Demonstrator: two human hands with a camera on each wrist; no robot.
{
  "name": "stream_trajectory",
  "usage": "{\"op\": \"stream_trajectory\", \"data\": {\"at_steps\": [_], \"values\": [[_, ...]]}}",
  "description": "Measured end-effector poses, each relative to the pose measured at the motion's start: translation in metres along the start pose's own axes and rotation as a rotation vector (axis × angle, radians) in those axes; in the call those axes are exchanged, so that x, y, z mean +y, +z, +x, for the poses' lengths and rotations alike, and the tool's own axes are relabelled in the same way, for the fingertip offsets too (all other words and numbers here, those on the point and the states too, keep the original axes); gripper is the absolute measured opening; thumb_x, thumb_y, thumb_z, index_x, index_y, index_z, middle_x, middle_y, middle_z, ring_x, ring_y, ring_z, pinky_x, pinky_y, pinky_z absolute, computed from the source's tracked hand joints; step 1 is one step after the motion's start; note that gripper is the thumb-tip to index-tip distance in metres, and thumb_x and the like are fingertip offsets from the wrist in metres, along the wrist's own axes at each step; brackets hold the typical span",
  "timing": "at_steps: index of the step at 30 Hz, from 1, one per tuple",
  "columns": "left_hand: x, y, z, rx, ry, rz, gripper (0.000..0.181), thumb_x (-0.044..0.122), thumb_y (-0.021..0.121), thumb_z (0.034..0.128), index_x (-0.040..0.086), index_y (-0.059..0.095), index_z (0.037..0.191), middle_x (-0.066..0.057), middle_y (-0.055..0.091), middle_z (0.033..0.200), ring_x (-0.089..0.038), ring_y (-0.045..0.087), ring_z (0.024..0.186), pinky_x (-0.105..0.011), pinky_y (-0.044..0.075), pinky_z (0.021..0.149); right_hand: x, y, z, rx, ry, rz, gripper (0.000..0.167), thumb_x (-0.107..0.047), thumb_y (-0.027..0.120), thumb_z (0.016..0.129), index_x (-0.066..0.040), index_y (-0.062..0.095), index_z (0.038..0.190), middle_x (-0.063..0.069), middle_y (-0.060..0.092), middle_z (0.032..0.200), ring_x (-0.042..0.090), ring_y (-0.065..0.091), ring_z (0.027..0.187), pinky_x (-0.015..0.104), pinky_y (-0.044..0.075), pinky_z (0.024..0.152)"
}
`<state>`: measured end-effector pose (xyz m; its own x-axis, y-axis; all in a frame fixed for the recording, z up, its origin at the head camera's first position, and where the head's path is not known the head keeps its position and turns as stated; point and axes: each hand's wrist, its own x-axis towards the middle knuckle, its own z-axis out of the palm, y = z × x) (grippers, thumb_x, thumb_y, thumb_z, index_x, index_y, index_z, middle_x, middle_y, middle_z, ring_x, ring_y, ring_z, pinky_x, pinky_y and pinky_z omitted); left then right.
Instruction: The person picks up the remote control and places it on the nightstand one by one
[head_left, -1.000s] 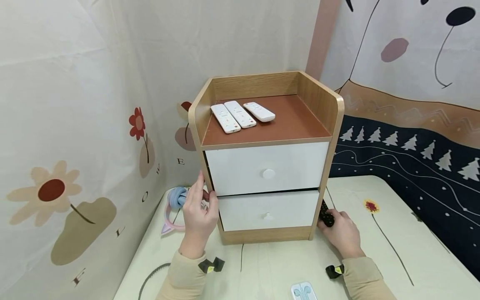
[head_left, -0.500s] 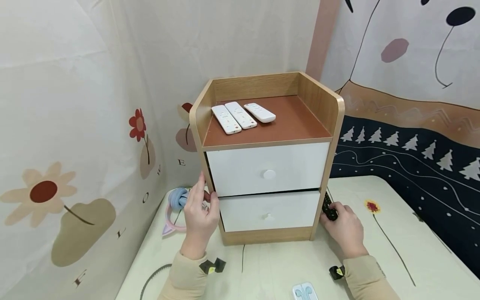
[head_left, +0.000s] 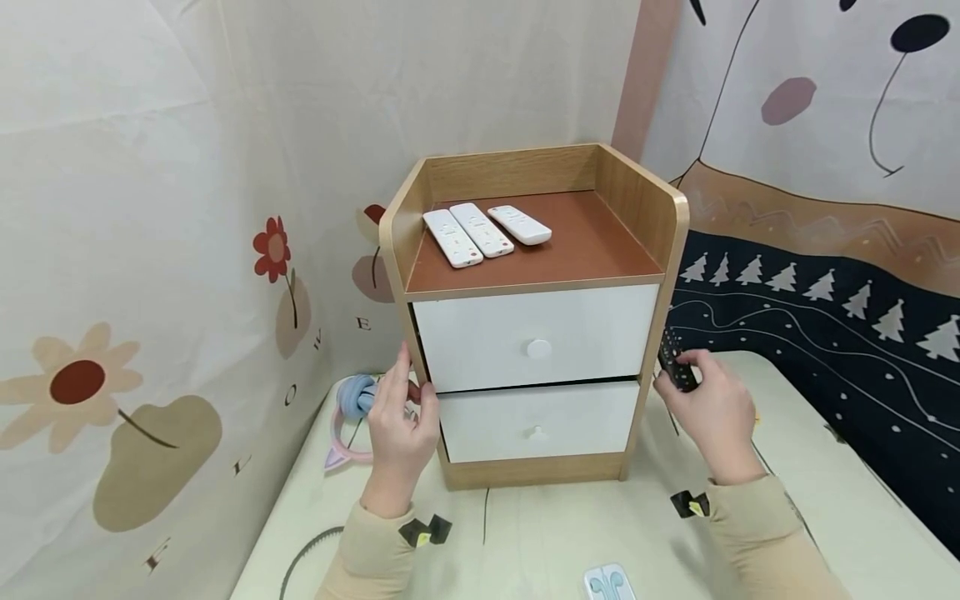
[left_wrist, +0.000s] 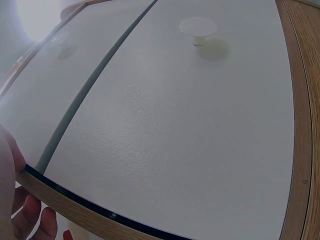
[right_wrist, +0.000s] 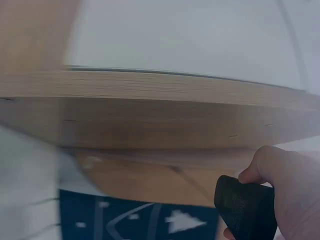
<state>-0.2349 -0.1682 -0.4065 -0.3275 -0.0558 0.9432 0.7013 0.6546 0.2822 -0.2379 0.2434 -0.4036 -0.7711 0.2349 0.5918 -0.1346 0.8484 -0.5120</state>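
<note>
A wooden cabinet (head_left: 465, 477) with two white drawers stands in the middle of the head view. My left hand (head_left: 401, 433) holds its left front edge, the thumb at the front and the fingers along the outer side; the left wrist view shows these fingers (left_wrist: 30, 215) beside the wood. To the cabinet's right, my right hand (head_left: 712, 408) grips a black remote control (head_left: 677, 367) by its near end, raised above the table. In the right wrist view the remote (right_wrist: 245, 207) is dark beside the thumb. Several white remotes (head_left: 480, 229) lie on the cabinet's brown top, towards its left.
A blue and pink looped item (head_left: 352, 408) lies left of the cabinet. Boxed earphones (head_left: 609, 582) are at the table's (head_left: 540, 533) front, and a dark curved strip (head_left: 300, 554) lies front left. Patterned fabric walls stand behind and at the left.
My right hand has lifted the black remote control from low beside the cabinet, moving up and to the right. The left hand stays at the cabinet's edge.
</note>
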Motion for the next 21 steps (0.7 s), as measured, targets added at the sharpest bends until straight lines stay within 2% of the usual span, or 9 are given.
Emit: {"op": "stream_trajectory", "data": {"at_steps": [4, 10, 11, 16, 19, 21], "values": [[0.001, 0.000, 0.000, 0.005, -0.007, 0.000, 0.062, -0.004, 0.064, 0.0932, -0.012, 0.055, 0.154, -0.021, 0.069, 0.099, -0.024, 0.058, 0.075, -0.031, 0.047, 0.070, -0.015, -0.022, 0.016, 0.077, -0.051, 0.015, 0.038, -0.025, 0.078, 0.091, 0.001, 0.071, 0.118, 0.029, 0.075, 0.115, 0.041, 0.066, 0.073, 0.037, 0.042, 0.055], [0.001, 0.000, -0.001, 0.020, 0.007, -0.001, 0.062, -0.003, 0.063, 0.0931, -0.011, 0.055, 0.154, -0.020, 0.068, 0.096, -0.024, 0.058, 0.075, -0.030, 0.046, 0.072, -0.037, -0.049, 0.035, 0.227, -0.136, 0.054, 0.035, -0.024, 0.077, 0.089, 0.004, 0.073, 0.109, 0.026, 0.075, 0.098, 0.042, 0.068, 0.077, 0.040, 0.042, 0.061], [0.001, 0.000, -0.001, 0.022, 0.013, 0.000, 0.062, -0.002, 0.063, 0.0933, -0.011, 0.055, 0.154, -0.021, 0.068, 0.096, -0.024, 0.058, 0.075, -0.030, 0.046, 0.072, -0.041, -0.053, 0.037, 0.245, -0.144, 0.061, 0.034, -0.024, 0.077, 0.089, 0.004, 0.073, 0.109, 0.026, 0.076, 0.098, 0.041, 0.068, 0.078, 0.037, 0.042, 0.062], [-0.001, 0.001, 0.000, 0.034, 0.039, 0.014, 0.062, 0.000, 0.063, 0.0937, -0.011, 0.055, 0.155, -0.022, 0.067, 0.095, -0.024, 0.058, 0.074, -0.029, 0.047, 0.070, -0.057, -0.074, 0.047, 0.320, -0.159, 0.104, 0.038, -0.027, 0.076, 0.090, 0.006, 0.074, 0.110, 0.026, 0.079, 0.105, 0.040, 0.068, 0.080, 0.013, 0.034, 0.070], [-0.001, 0.001, 0.000, 0.034, 0.036, 0.015, 0.062, 0.001, 0.063, 0.0938, -0.010, 0.055, 0.155, -0.022, 0.068, 0.095, -0.024, 0.058, 0.074, -0.029, 0.047, 0.070, -0.065, -0.085, 0.052, 0.373, -0.163, 0.138, 0.041, -0.027, 0.076, 0.092, 0.008, 0.074, 0.113, 0.026, 0.080, 0.116, 0.040, 0.068, 0.083, 0.005, 0.030, 0.076], [-0.001, 0.001, -0.001, 0.032, 0.036, 0.017, 0.062, 0.000, 0.063, 0.0939, -0.010, 0.055, 0.155, -0.022, 0.068, 0.096, -0.024, 0.058, 0.073, -0.029, 0.047, 0.070, -0.069, -0.091, 0.056, 0.415, -0.165, 0.161, 0.041, -0.027, 0.076, 0.092, 0.008, 0.074, 0.114, 0.023, 0.080, 0.122, 0.030, 0.065, 0.081, 0.003, 0.030, 0.079]]}}
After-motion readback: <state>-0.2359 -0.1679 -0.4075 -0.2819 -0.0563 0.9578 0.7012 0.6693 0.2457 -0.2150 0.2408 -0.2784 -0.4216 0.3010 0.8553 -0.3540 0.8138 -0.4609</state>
